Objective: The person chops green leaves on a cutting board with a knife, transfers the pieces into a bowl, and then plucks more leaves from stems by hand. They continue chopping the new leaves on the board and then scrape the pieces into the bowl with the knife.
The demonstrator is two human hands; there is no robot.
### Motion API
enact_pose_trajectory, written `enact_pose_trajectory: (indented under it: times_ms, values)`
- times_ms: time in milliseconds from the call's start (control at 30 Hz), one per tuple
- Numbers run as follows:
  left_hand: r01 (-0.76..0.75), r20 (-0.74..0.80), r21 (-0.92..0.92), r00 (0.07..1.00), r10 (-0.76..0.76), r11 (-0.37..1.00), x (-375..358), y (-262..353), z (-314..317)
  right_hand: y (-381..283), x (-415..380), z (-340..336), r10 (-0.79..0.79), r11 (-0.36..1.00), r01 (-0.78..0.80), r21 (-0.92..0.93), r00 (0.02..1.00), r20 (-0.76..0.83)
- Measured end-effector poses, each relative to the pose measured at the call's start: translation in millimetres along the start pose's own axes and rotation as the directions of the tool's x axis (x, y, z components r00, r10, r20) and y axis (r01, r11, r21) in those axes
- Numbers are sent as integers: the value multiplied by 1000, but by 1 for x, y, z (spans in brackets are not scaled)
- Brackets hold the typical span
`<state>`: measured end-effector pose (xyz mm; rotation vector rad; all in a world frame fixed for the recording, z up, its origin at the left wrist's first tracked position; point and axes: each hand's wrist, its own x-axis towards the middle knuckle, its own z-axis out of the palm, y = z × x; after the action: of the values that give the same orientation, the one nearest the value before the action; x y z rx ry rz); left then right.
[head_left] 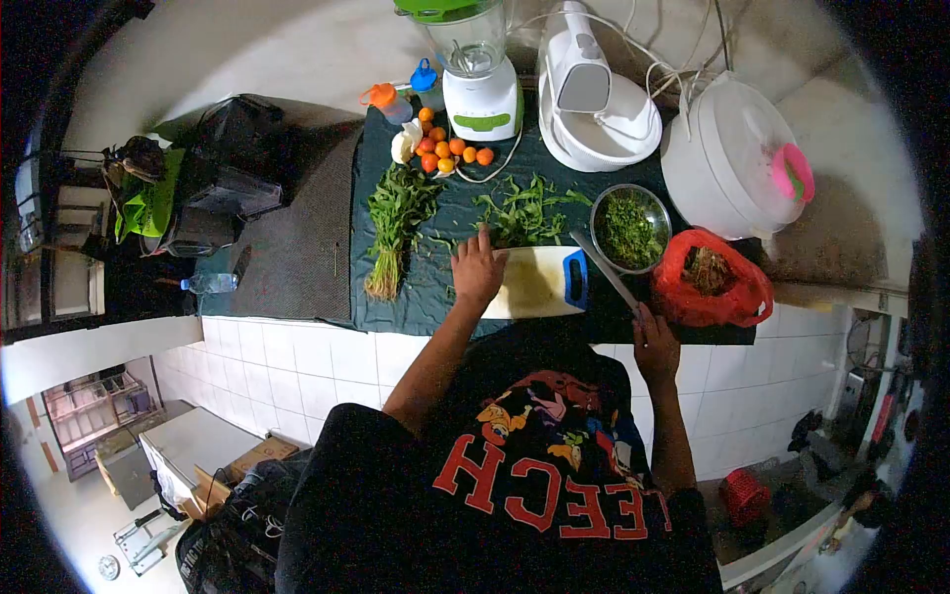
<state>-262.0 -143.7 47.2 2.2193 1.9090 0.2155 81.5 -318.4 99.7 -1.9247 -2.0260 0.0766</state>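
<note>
My left hand (479, 267) lies with fingers spread at the left end of a white cutting board (529, 282) with a blue handle. Loose green leaves (529, 210) lie just beyond the board. My right hand (655, 342) grips a knife (606, 272), whose blade points up and left between the board and a metal bowl of chopped greens (630, 228). A bundle of leafy stems (398, 230) rests left of my left hand. Near my right hand sits a red plastic bag (708, 307) with roots or stems inside.
Behind are tomatoes (443, 148), orange-lidded (381, 96) and blue-lidded containers, a blender (482, 104), a white mixer with its bowl (604, 124) and a large white tub (727, 158). A water bottle (210, 283) lies at the left. Cords run along the wall.
</note>
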Motion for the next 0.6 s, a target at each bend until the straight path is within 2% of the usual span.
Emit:
enact_pose_trajectory:
  times_ms: [33,67,133,200,267,333,367,400,433,467,500,533,600]
  values:
    - [97,98,-69,991,-90,993,-1,4,-6,-1,0,2,-1,1000,1,2,1000,0]
    - [99,97,-68,991,-92,993,-1,1,-5,-3,0,3,41,999,-42,12,997,59]
    - [25,223,-99,975,-2,995,-4,-12,3,-12,7,1,82,996,-86,28,989,120]
    - [1,217,-128,976,27,992,-3,-22,9,-16,23,-6,28,999,-39,27,942,335]
    - [-27,214,-161,975,62,987,-4,-30,18,-23,39,-5,-22,1000,20,10,953,303]
    - [-117,48,-221,990,130,968,-3,-36,21,-34,66,-8,-76,997,81,-10,961,267]
    - [-117,48,-220,990,131,969,-6,-37,18,-41,81,-12,-107,993,85,83,947,304]
    - [-63,97,-307,991,97,950,-11,-30,1,-45,96,-13,-141,981,85,175,930,339]
    - [-6,147,-391,987,69,921,-14,-26,-8,-46,108,-8,-140,981,85,173,930,339]
    - [-8,147,-393,987,71,920,-18,-28,-4,-47,120,-1,-221,963,147,228,911,348]
    - [-19,94,-431,993,66,902,-22,-32,7,-45,129,5,-300,937,205,282,886,353]
    - [-33,43,-466,997,60,884,-26,-33,9,-42,135,11,-296,939,202,280,888,353]
    - [-4,42,-499,999,28,866,-32,-35,9,-35,146,21,-338,940,258,221,771,539]
